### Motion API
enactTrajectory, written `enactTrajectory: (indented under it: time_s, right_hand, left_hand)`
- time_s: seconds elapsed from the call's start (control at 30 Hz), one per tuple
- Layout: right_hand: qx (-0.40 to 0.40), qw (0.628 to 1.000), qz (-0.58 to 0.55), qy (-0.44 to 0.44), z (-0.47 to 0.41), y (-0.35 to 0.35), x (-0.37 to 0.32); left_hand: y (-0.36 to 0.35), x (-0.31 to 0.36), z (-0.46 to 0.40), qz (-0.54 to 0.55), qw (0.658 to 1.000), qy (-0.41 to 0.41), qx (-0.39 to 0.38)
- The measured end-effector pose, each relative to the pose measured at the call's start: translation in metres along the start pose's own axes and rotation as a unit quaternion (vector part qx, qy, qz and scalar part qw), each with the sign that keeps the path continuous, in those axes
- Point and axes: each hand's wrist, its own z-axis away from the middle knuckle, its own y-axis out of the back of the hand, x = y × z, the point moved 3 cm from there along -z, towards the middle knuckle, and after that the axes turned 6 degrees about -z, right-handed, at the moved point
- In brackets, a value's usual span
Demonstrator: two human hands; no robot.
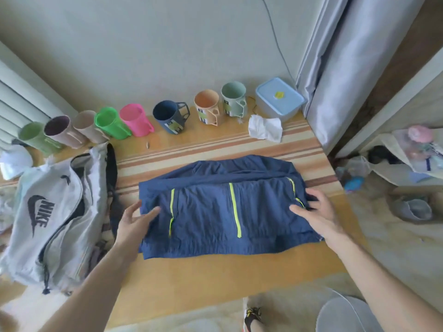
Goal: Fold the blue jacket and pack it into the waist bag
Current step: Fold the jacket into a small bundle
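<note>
The blue jacket (211, 207) with neon yellow zippers lies folded into a wide rectangle in the middle of the wooden table (215, 279). My left hand (135, 221) rests on its left edge, thumb on top of the cloth and fingers at the edge. My right hand (316, 212) grips the right edge, fingers curled around bunched fabric. The grey waist bag (52, 212) with a dark logo lies on the table's left side, unzipped, with a dark strap beside it.
A row of several coloured mugs (134, 121) stands along the table's back edge, with a lidded blue box (278, 99) and a crumpled white tissue (265, 128) at the back right. A curtain (347, 68) hangs to the right. Clutter lies on the floor at right.
</note>
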Motion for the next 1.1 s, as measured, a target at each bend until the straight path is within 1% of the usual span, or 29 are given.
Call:
enactTrajectory:
  time_s: [0.07,0.13,0.2,0.27,0.3,0.33,0.4,0.47,0.5,0.53,0.57,0.6,0.63,0.67,0.7,0.73,0.77,0.8,0.83,0.9,0.97,1.03,1.1]
  right_hand:
    - [-0.019,0.999,0.032,0.01,0.0,0.002,0.014]
    - [-0.041,0.997,0.061,0.028,-0.005,0.003,0.01]
    - [-0.048,0.997,0.053,0.032,-0.006,0.007,-0.006]
    - [-0.054,0.998,0.022,0.028,-0.007,0.01,-0.033]
    - [-0.064,0.998,-0.002,0.01,-0.01,0.014,-0.045]
    - [-0.073,0.996,-0.033,-0.026,-0.013,0.018,-0.057]
    - [-0.09,0.985,-0.095,-0.109,-0.024,0.026,-0.076]
    - [-0.108,0.963,-0.18,-0.168,-0.039,0.023,-0.092]
    - [-0.113,0.944,-0.246,-0.186,-0.047,0.018,-0.099]
    - [-0.104,0.924,-0.31,-0.196,-0.055,0.012,-0.105]
    - [-0.082,0.908,-0.361,-0.196,-0.064,0.007,-0.105]
    - [-0.062,0.895,-0.399,-0.19,-0.074,0.003,-0.103]
    - [-0.048,0.896,-0.404,-0.176,-0.082,-0.004,-0.101]
    - [-0.035,0.912,-0.375,-0.164,-0.086,-0.012,-0.098]
    - [-0.019,0.946,-0.289,-0.145,-0.09,-0.018,-0.094]
    - [-0.011,0.978,-0.171,-0.119,-0.092,-0.022,-0.088]
    - [-0.006,0.995,-0.046,-0.083,-0.091,-0.027,-0.085]
    - [0.009,0.997,0.051,-0.052,-0.091,-0.028,-0.08]
    - [0.025,0.993,0.107,-0.033,-0.092,-0.029,-0.075]
    - [0.058,0.988,0.144,-0.008,-0.099,-0.03,-0.066]
    - [0.088,0.983,0.162,0.021,-0.106,-0.032,-0.065]
    - [0.119,0.98,0.147,0.056,-0.111,-0.029,-0.067]
    - [0.137,0.983,0.088,0.086,-0.103,-0.024,-0.071]
  left_hand:
    - [-0.009,-0.009,-0.004,-0.072,0.997,-0.005,0.002]
    - [-0.014,-0.01,-0.005,-0.098,0.994,-0.046,0.022]
    - [-0.011,-0.006,-0.007,-0.078,0.992,-0.094,0.027]
    - [-0.003,0.005,-0.012,-0.029,0.995,-0.092,0.02]
    - [0.001,0.012,-0.013,-0.01,0.997,-0.076,0.005]
    - [0.008,0.016,-0.018,0.006,0.999,-0.039,-0.013]
    - [0.018,0.028,-0.027,0.039,0.996,0.061,-0.054]
    - [0.026,0.037,-0.04,0.075,0.982,0.149,-0.092]
    - [0.028,0.044,-0.046,0.108,0.975,0.172,-0.09]
    - [0.028,0.05,-0.052,0.172,0.965,0.183,-0.073]
    - [0.026,0.055,-0.058,0.247,0.949,0.192,-0.048]
    - [0.021,0.059,-0.061,0.3,0.931,0.205,-0.026]
    - [0.014,0.064,-0.06,0.307,0.929,0.205,-0.031]
    - [0.008,0.065,-0.063,0.265,0.945,0.19,-0.035]
    - [-0.001,0.067,-0.065,0.194,0.964,0.177,-0.041]
    - [-0.006,0.064,-0.07,0.111,0.98,0.159,-0.039]
    - [-0.01,0.062,-0.072,0.038,0.989,0.139,-0.043]
    - [-0.013,0.06,-0.075,-0.032,0.993,0.111,-0.037]
    - [-0.016,0.058,-0.079,-0.076,0.993,0.085,-0.03]
    - [-0.021,0.056,-0.086,-0.137,0.989,0.045,-0.016]
    - [-0.024,0.06,-0.087,-0.166,0.986,0.012,0.001]
    - [-0.019,0.062,-0.085,-0.171,0.984,-0.029,0.034]
    - [-0.009,0.063,-0.074,-0.127,0.989,-0.058,0.045]
